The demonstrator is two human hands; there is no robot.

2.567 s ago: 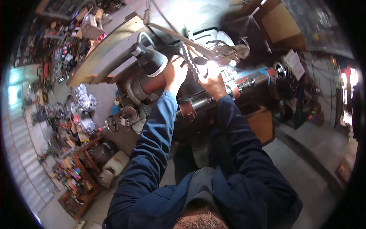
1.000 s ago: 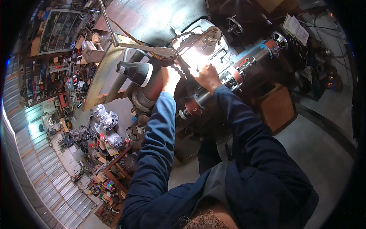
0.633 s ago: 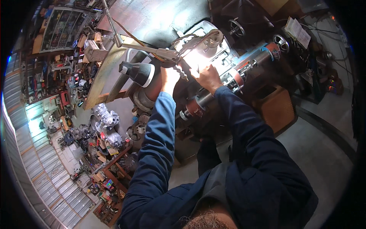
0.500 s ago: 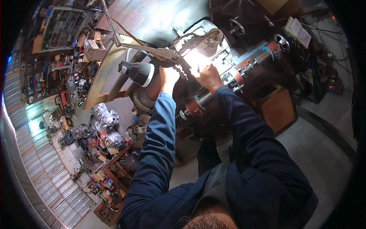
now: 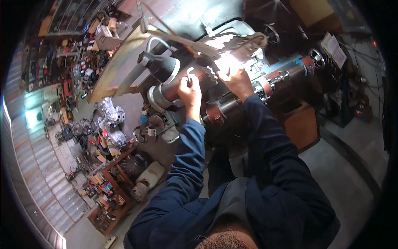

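My left hand [image 5: 190,93] is closed around a small bent metal rod that looks like an L-shaped hex key [image 5: 190,71], its short end sticking up above the fingers. This hand is held over the machine's reddish-brown cylindrical body [image 5: 178,89], beside a black lamp with a white rim [image 5: 161,68]. To its right, my right hand [image 5: 239,83] reaches to the brightly lit part of the machine [image 5: 228,62]. Its fingers are bent and pressed together there; glare hides what they hold. Between the hands hangs a wavy metal piece [image 5: 211,74].
A long bar with red collars [image 5: 263,86] crosses the machine below my right hand. Handwheels [image 5: 316,57] stand at its far right. A jointed arm [image 5: 182,38] passes above. On the left are a wooden board [image 5: 118,62], silver engine castings [image 5: 110,114] and cluttered shelves. An open notebook [image 5: 333,50] sits at right.
My left hand has drawn back from beneath the jointed arm, bringing the bent rod into sight. My right hand stays at the bright part. The whole view has shifted and turned slightly.
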